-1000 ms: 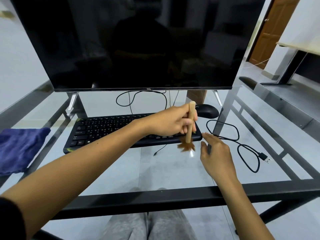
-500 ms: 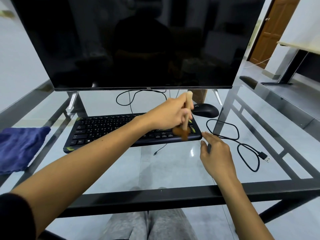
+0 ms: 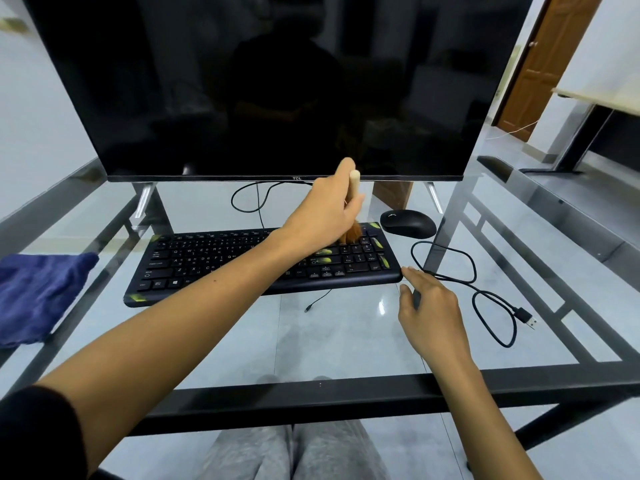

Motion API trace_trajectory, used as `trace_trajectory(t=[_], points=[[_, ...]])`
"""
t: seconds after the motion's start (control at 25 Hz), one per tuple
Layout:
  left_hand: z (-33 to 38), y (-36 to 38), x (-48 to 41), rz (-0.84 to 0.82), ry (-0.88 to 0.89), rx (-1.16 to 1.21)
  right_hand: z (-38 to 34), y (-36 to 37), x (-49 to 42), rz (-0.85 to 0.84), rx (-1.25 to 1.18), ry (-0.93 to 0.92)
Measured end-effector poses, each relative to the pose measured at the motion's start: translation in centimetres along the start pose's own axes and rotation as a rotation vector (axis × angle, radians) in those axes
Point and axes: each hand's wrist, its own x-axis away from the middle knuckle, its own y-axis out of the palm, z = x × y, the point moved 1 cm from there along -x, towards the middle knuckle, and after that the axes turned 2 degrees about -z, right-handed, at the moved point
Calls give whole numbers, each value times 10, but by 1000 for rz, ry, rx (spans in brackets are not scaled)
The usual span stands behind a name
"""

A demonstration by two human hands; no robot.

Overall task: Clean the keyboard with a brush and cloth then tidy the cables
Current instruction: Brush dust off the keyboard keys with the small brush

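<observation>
Head view, looking down through a glass-topped desk (image 3: 339, 337) with a black metal frame. Left hand (image 3: 325, 213) reaches across the body and grips a wooden-handled brush (image 3: 354, 188), handle nearly upright, its brown bristles (image 3: 351, 234) touching the upper right keys of the black keyboard (image 3: 214, 261). Keyboard lies flat on the glass just in front of a dark TCL monitor (image 3: 277, 84). Right hand (image 3: 431, 310) rests on the glass beside the keyboard's right front corner, fingers (image 3: 412, 271) loosely extended and holding nothing, fingertips near or touching that corner. Black mouse (image 3: 408, 223) sits just right of the keyboard's rear edge. Loose black USB cable (image 3: 467, 271) lies in 2 loops on the glass to the right, its plug (image 3: 528, 318) pointing outward. Blue cloth (image 3: 38, 296) lies crumpled at the desk's left edge, well apart from the keyboard. Another thin cable (image 3: 247, 202) loops behind the keyboard beneath the monitor.
</observation>
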Motion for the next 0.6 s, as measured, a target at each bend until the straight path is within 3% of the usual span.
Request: trace_trajectory(t=[0.16, 0.24, 0.32, 0.48, 0.6], points=[[16, 10, 12, -284, -16, 103, 0, -1, 0, 4, 8, 0], [18, 7, 9, -206, -36, 176, 0, -1, 0, 2, 6, 1], [15, 2, 5, -76, 3, 78, -1, -1, 1, -5, -4, 4], [16, 5, 10, -250, -11, 31, -1, -1, 1, -2, 13, -2], [8, -3, -2, -55, -12, 59, 0, -1, 1, -5, 9, -5]])
